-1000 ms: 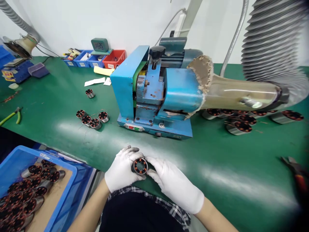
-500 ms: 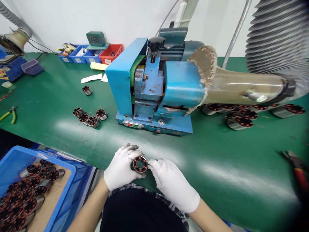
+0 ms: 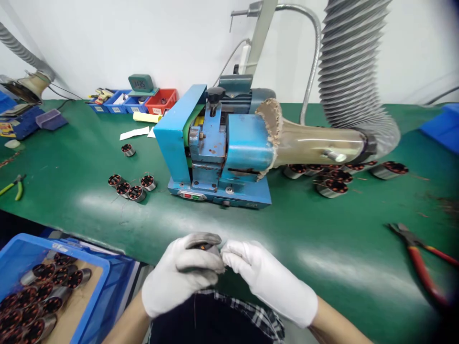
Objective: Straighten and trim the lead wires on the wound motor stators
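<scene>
My left hand [image 3: 181, 274], in a white glove with grey-stained fingertips, is wrapped around a motor stator [image 3: 205, 247]. Only a sliver of its copper winding shows between the fingers. A thin wire hangs beneath this hand. My right hand [image 3: 263, 277], gloved too, is closed in a pinch against the stator's right side; whatever its fingertips grip is too small and hidden to make out. Both hands are close together at the table's front edge, before a blue belt grinding machine [image 3: 215, 162].
Several stators [image 3: 136, 193] stand left of the machine, and more [image 3: 332, 187] to its right under the duct [image 3: 315, 143]. A blue crate [image 3: 102, 282] of stators is at lower left. Red-handled cutters [image 3: 416, 253] lie right, green-handled pliers [image 3: 17, 186] far left. Small bins [image 3: 161, 101] line the wall.
My left hand has turned the stator so its open face, visible before, is now mostly covered by fingers. My right hand stays pinched beside it. The head view has shifted right and up.
</scene>
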`<state>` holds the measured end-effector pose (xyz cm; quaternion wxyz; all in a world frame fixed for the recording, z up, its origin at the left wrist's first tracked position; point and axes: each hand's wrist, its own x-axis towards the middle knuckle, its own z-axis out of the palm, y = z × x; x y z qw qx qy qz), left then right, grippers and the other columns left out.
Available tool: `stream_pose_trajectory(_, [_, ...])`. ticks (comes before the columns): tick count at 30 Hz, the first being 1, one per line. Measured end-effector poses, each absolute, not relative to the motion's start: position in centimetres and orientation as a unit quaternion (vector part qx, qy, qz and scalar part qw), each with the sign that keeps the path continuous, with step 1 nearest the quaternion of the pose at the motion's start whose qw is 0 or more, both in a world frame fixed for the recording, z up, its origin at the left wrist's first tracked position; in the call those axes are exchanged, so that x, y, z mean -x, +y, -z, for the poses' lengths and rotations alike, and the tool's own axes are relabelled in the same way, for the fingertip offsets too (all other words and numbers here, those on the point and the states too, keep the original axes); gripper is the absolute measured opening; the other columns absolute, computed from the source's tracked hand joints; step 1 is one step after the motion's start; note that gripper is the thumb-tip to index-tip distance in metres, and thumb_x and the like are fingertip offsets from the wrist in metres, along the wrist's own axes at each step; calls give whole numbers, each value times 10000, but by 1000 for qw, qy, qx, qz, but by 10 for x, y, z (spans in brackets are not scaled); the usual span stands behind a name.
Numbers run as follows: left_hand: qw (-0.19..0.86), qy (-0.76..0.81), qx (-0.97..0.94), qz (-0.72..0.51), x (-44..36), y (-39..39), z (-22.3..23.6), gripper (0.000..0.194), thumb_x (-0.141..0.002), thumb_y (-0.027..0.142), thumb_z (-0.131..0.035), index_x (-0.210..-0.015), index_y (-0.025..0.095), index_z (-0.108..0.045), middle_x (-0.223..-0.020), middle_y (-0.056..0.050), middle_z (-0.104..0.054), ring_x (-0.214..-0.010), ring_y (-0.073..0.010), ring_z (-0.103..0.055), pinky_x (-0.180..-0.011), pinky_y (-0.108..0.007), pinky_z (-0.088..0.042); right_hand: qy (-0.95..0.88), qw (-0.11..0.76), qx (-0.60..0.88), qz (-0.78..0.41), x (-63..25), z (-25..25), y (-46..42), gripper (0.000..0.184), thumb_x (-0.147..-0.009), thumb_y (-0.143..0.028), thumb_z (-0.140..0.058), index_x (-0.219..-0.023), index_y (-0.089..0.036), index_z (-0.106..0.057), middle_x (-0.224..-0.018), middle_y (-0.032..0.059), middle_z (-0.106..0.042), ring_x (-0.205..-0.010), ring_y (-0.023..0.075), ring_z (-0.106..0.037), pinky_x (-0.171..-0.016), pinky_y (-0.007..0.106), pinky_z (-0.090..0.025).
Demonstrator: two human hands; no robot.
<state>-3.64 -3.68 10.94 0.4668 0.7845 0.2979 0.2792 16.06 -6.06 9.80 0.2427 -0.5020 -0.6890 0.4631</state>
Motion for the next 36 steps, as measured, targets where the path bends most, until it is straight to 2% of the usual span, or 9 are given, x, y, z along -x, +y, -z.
stream_pose_trajectory(3, [285,362,-836,-296,35,-44,-106,439,-723,137,-616,-1130,270,-519,-1127,-92,-538,-1061,-255,-538,-885,-374,-485,-660,283,511,-472,-161,-104,-64,252,-883,-258,-361,-638,-209,-393,-618,-42,-446,-575,114,-407,-552,224,-332])
stream_pose_trajectory(5, [223,388,-843,-300,34,-49,-103,498,-730,104,-596,-1174,287,-469,-1144,-100,-489,-1070,-243,-522,-871,-362,-489,-642,308,514,-479,-160,-106,-66,251,-880,-257,-369,-634,-210,-386,-620,-41,-442,-577,114,-409,-555,223,-337])
stream_pose_trajectory(11, [324,389,-774,-380,29,-58,-105,239,-705,69,-582,-835,254,-508,-1022,-39,-514,-1060,-220,-500,-874,-356,-467,-613,336,539,-470,-156,-110,-68,263,-870,-280,-366,-617,-211,-366,-588,-48,-368,-544,113,-350,-529,234,-301])
stream_pose_trajectory(17, [399,374,-777,-312,33,-46,-101,511,-705,39,-578,-1151,263,-470,-1161,-82,-498,-1094,-231,-501,-950,-400,-416,-544,344,477,-599,-156,-113,-68,272,-832,-321,-423,-595,-210,-349,-574,-65,-293,-511,96,-274,-475,217,-270])
stream_pose_trajectory(21, [503,312,-743,-312,36,-40,-103,332,-745,58,-550,-1019,246,-560,-1074,-58,-577,-1104,-234,-514,-922,-375,-447,-594,322,530,-512,-152,-109,-71,249,-860,-272,-386,-618,-211,-367,-587,-54,-349,-544,110,-340,-528,224,-308])
stream_pose_trajectory(24, [418,337,-771,-344,35,-44,-105,211,-762,107,-580,-927,238,-577,-994,-55,-580,-1100,-237,-505,-931,-380,-438,-634,306,556,-443,-151,-107,-71,257,-880,-250,-363,-628,-212,-393,-594,-46,-404,-559,118,-383,-560,232,-326])
stream_pose_trajectory(28, [250,403,-817,-329,29,-49,-102,475,-694,92,-652,-1112,258,-499,-1132,-85,-472,-1099,-239,-485,-892,-359,-459,-599,329,536,-497,-150,-104,-70,237,-877,-270,-367,-652,-214,-417,-626,-35,-439,-592,125,-426,-574,225,-374])
stream_pose_trajectory(33, [326,397,-799,-313,28,-52,-97,259,-732,45,-549,-899,239,-517,-1029,-48,-509,-1092,-205,-470,-911,-349,-434,-614,328,590,-409,-144,-96,-72,220,-883,-238,-343,-696,-209,-456,-633,-25,-472,-578,127,-426,-601,254,-354])
stream_pose_trajectory(36, [324,440,-770,-330,31,-54,-87,300,-691,68,-588,-927,217,-478,-1026,-67,-479,-1074,-223,-474,-890,-365,-445,-590,305,562,-493,-143,-83,-69,242,-875,-290,-335,-648,-217,-376,-553,-56,-351,-491,108,-355,-510,238,-336])
